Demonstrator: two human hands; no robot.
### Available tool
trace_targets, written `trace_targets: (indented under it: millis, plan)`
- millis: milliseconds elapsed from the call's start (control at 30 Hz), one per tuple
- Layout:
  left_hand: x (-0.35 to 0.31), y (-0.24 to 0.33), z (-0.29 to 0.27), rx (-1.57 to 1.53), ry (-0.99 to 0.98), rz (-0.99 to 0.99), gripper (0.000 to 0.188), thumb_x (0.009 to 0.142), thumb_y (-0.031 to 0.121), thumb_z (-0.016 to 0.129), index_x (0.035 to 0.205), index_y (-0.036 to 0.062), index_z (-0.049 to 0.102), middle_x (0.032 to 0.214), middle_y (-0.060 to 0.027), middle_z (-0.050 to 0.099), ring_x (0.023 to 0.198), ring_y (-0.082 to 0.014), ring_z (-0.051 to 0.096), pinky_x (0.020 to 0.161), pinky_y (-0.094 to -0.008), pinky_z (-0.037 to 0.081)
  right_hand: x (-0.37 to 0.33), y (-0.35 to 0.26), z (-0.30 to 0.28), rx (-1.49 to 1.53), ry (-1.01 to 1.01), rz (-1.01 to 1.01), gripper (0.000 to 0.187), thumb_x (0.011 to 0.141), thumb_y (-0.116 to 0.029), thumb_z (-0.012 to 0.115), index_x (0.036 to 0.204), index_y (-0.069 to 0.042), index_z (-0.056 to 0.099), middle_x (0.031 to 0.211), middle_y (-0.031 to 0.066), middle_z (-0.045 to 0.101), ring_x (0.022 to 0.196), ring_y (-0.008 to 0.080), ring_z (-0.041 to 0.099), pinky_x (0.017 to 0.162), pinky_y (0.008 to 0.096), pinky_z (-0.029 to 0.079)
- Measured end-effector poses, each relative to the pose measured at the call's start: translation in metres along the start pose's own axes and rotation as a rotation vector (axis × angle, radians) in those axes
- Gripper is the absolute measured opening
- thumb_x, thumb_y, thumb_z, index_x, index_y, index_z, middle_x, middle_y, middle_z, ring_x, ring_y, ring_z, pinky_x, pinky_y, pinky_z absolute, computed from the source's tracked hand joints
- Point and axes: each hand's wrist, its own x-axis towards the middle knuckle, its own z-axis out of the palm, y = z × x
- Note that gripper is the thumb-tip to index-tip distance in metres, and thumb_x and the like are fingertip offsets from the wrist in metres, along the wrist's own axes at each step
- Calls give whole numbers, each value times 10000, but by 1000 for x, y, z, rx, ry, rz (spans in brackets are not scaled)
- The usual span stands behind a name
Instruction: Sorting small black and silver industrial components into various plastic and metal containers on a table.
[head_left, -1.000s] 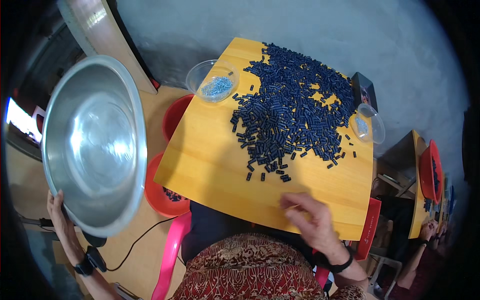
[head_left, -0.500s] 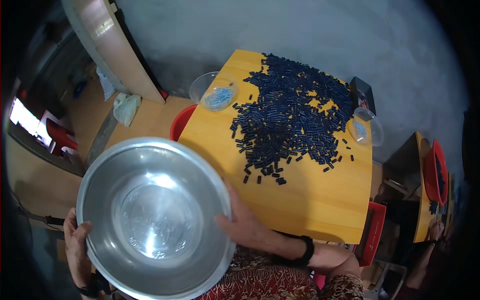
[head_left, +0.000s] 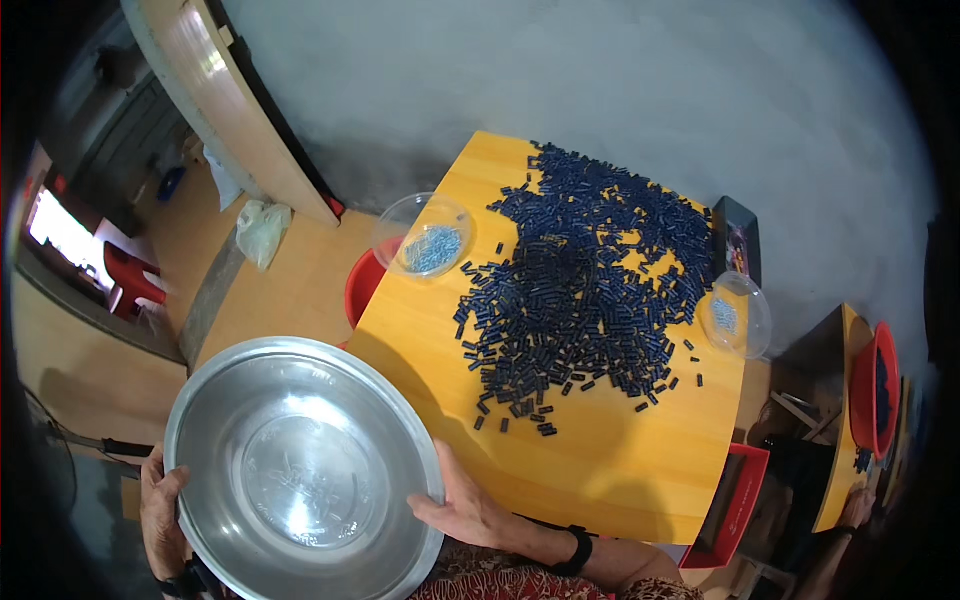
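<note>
I hold a wide, shiny metal basin (head_left: 308, 480) at the lower left, its open side facing up and nothing in it. My left hand (head_left: 162, 510) grips its left rim, the thumb over the edge. Its right rim is in my right hand (head_left: 462, 508), thumb inside the wall and the other fingers partly hidden behind it. Beyond the basin stands a yellow table (head_left: 570, 490). On it spreads a big heap of small dark blue-black block-like pieces (head_left: 575, 300), with several loose ones along the near edge of the heap.
Clear plastic bowls with small light-blue pieces stand at the table's left edge (head_left: 467, 240) and right edge (head_left: 765, 330). A dark tray (head_left: 750, 240) is by the wall. Red bins (head_left: 362, 285) flank the table. At far right, another person's hand (head_left: 858, 507) is near a red basin (head_left: 858, 400).
The whole view has shifted, so the table and heap appear lower. The basin also sits lower in the picture, still held by both hands.
</note>
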Motion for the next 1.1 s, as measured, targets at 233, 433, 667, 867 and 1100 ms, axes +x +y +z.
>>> trace_targets:
  millis: [233, 433, 667, 867, 1100]
  plan:
    - [-13, -46, -65, 132, 6, -98, 562, 764, 221, 724, 1219, -77, 583, 1010, -112, 681, 859, -159, 655, 781, -288, 539, -1, 8, 34, -49, -31, -172, 765, 844, -40, 623, 1483, 60, 215, 1367, 232, 437, 1265, 297, 479, 1022, 384, 438]
    - [-39, -77, -99, 131, -205, -259, 887, 724, 231, 814, 1483, 18, 405, 1266, -132, 611, 1124, -237, 598, 1002, -340, 452, -19, 25, 34, -66, -171, 142, 718, 815, -86, 634, 1447, 23, 311, 1313, 218, 510, 1244, 259, 506, 1045, 390, 419]
    - [-24, -63, -59, 215, -458, -304, 861, 741, 250, 801, 1482, 49, 410, 1152, -58, 637, 902, -119, 589, 681, -219, 464, -64, 14, -1, -57, -143, 129, 767, 808, -163, 611, 1495, 14, 319, 1363, 175, 496, 1274, 237, 484, 1069, 348, 399]
    - [-33, -18, -54, 388, -477, -385, 728, 740, 332, 815, 1346, 18, 560, 971, -4, 653, 803, -70, 563, 626, -182, 422, -64, 22, 14, -18, -138, 206, 712, 781, -132, 581, 1440, 41, 373, 1305, 176, 515, 1199, 232, 525, 998, 340, 448]
    - [-20, 9, -44, 571, -525, -378, 575, 853, 436, 733, 1213, 0, 625, 799, 6, 594, 632, -62, 538, 516, -197, 438, -61, 58, 12, 250, -177, 411, 590, 809, -68, 587, 1375, 40, 461, 1151, 125, 613, 1004, 152, 604, 854, 282, 501]
